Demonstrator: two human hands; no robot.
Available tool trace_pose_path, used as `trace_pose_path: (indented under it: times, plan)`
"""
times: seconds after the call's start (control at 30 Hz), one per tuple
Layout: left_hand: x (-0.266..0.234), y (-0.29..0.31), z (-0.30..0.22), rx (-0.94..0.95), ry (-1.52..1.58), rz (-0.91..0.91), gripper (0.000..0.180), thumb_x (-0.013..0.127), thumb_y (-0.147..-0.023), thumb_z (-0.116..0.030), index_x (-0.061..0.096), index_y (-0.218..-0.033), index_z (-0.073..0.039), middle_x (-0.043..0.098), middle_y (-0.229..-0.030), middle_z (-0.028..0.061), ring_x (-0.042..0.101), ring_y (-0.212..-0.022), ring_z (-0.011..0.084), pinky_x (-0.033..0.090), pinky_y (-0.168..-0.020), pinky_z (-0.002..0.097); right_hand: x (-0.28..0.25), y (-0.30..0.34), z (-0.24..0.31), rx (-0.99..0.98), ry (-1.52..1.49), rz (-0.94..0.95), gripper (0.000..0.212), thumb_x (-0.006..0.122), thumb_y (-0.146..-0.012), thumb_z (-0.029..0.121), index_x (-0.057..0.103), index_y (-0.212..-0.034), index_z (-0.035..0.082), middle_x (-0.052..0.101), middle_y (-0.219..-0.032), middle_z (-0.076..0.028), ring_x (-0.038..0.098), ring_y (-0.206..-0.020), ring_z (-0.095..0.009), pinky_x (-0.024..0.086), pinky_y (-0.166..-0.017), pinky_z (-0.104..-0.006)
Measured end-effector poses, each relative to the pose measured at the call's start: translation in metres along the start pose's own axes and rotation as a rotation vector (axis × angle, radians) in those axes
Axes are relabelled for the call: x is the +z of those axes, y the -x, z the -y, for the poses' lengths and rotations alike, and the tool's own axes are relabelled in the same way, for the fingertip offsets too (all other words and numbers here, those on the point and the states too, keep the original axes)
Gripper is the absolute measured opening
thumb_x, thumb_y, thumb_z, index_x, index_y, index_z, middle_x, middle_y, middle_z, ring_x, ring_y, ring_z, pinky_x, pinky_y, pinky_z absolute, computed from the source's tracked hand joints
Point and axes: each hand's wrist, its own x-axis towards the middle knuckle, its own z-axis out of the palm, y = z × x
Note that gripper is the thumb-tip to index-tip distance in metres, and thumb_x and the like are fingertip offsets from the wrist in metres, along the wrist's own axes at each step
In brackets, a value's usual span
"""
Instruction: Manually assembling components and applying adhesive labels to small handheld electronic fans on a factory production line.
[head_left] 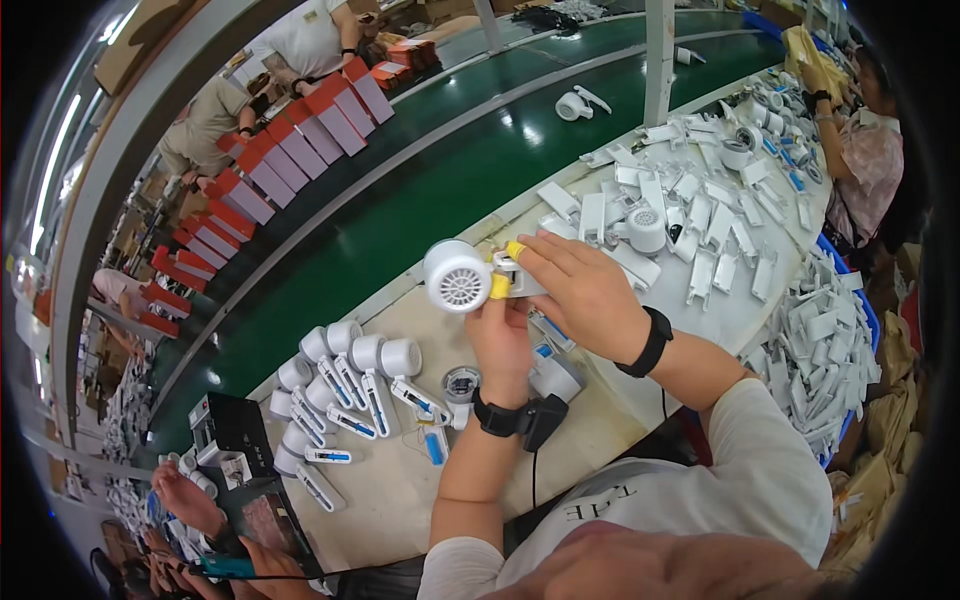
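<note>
A white handheld fan with a round grilled head is held up over the table, its head to the left. My left hand grips it from below near the neck, with a yellow cover on one finger. From the right, my right hand presses its fingers against the short handle part; its index fingertip is also covered in yellow. The handle's inside is partly hidden by my fingers. Below my left hand lie a fan head with its round inside showing and a blue battery.
Several fans with blue batteries in open handles lie on the table at left. White handle shells are heaped at right, more in a blue bin. Beyond runs a green conveyor. A co-worker sits far right.
</note>
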Motion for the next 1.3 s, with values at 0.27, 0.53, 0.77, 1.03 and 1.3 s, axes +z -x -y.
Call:
trace_pose_path:
  times: [0.27, 0.53, 0.77, 1.03, 1.3]
  plan:
    - [-0.001, 0.003, -0.009, 0.217, -0.237, -0.089, 0.029, 0.057, -0.085, -0.008, 0.052, -0.114, -0.001, 0.058, -0.106, 0.0075, 0.056, -0.094, 0.0143, 0.046, -0.077, 0.026, 0.013, -0.008, 0.007, -0.051, 0.003, 0.035, 0.054, 0.069, -0.067, 0.014, 0.048, -0.116, 0.005, 0.051, -0.12, -0.016, 0.05, -0.108, -0.032, 0.041, -0.091, -0.0381]
    - [0.015, 0.016, -0.036, 0.207, -0.024, 0.148, 0.028, 0.063, -0.079, -0.001, 0.056, -0.105, 0.001, 0.061, -0.101, 0.0074, 0.058, -0.093, 0.0142, 0.048, -0.079, 0.0264, -0.005, 0.021, -0.014, 0.482, -0.909, 0.134, 0.028, 0.059, -0.082, 0.019, 0.053, -0.1, -0.001, 0.053, -0.085, -0.001, 0.047, -0.077, -0.008, 0.039, -0.068, -0.0215]
    - [0.026, 0.049, -0.047, 0.421, -0.404, 0.181, 0.031, 0.067, -0.074, -0.001, 0.058, -0.103, -0.002, 0.062, -0.1, 0.0066, 0.058, -0.092, 0.0144, 0.047, -0.078, 0.0278, -0.021, 0.045, -0.018, 0.463, -0.822, 0.147, 0.061, 0.059, -0.077, 0.04, 0.05, -0.112, -0.009, 0.058, -0.099, -0.01, 0.054, -0.085, -0.014, 0.042, -0.074, -0.0262]
    - [0.029, 0.07, -0.052, 0.599, -0.691, 0.242, 0.037, 0.074, -0.067, -0.009, 0.06, -0.1, -0.003, 0.064, -0.094, 0.0054, 0.059, -0.086, 0.0134, 0.048, -0.074, 0.0285, -0.026, 0.071, -0.013, 0.073, -0.626, -0.138, 0.072, 0.055, -0.078, 0.052, 0.052, -0.104, -0.014, 0.06, -0.097, -0.021, 0.058, -0.087, -0.025, 0.043, -0.08, -0.0357]
    - [0.004, 0.08, -0.09, 0.369, -0.467, 0.182, 0.029, 0.067, -0.075, -0.008, 0.06, -0.102, -0.002, 0.064, -0.095, 0.0076, 0.06, -0.085, 0.0127, 0.048, -0.073, 0.0269, -0.005, 0.051, 0.012, -0.11, -0.707, 0.531, 0.03, 0.061, -0.075, 0.014, 0.057, -0.1, -0.002, 0.06, -0.083, -0.01, 0.056, -0.072, -0.02, 0.043, -0.064, -0.0287]
